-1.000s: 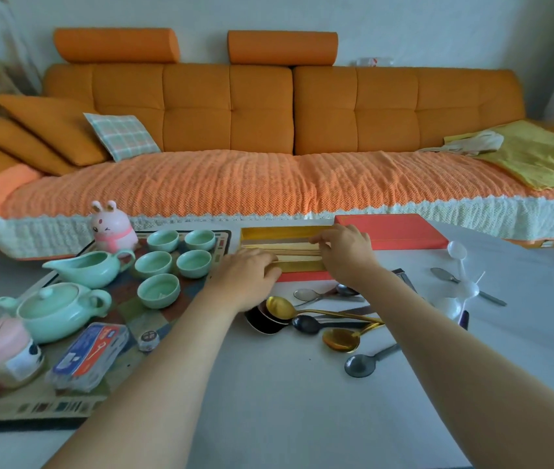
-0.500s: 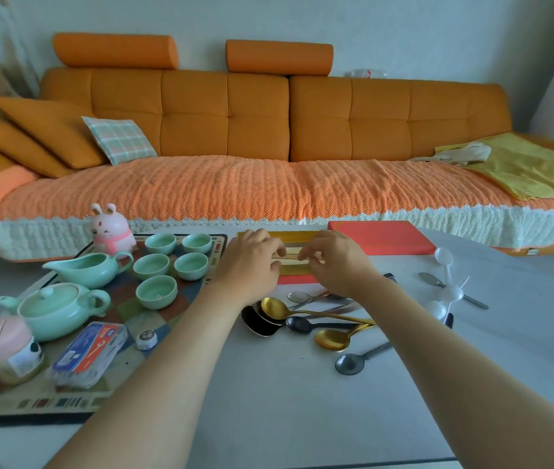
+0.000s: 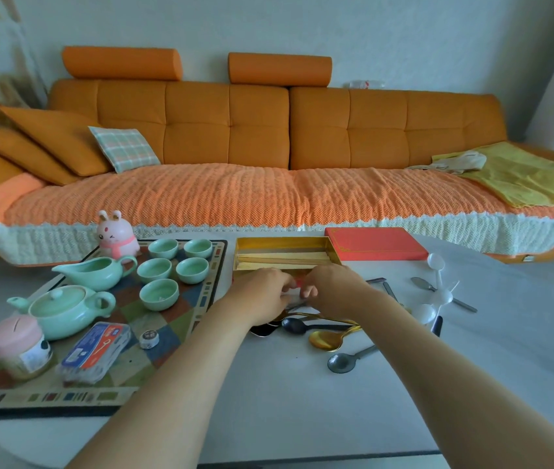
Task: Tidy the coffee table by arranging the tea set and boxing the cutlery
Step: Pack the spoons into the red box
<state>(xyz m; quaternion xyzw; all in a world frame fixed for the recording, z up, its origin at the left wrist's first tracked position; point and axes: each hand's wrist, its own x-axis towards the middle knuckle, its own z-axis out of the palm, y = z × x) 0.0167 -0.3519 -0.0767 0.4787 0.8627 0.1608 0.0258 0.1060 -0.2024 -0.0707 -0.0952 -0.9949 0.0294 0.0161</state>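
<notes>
1. Closest to me, on the near side of both hands and a little toward the right one, lie the loose spoons: a grey spoon (image 3: 341,362), then a gold spoon (image 3: 324,340), then a dark spoon (image 3: 294,326) just short of my hands. Their bowls point left. Their handles run off right and slightly away, toward my right forearm.
2. My left hand (image 3: 262,294) and right hand (image 3: 334,292) are close together, fingers curled in toward each other over something small and pale. I cannot tell what it is, or whether I am pinching it.
3. Just past my fingertips is the open gold box (image 3: 279,243), with chopsticks (image 3: 282,260) lying along its length, left to right.
4. The box's long axis runs nearly the same way as the spoon handles. I judge a spoon needs lifting and carrying away from me, with hardly any turning. My right hand is nearer the handles, so it looks the better one for the pick.
5. Beyond and to the right of my right hand, the red lid (image 3: 377,248) sits against the box's right end.
6. Well to the left of my left hand are the cups (image 3: 158,294) and the teapot (image 3: 59,309).
</notes>
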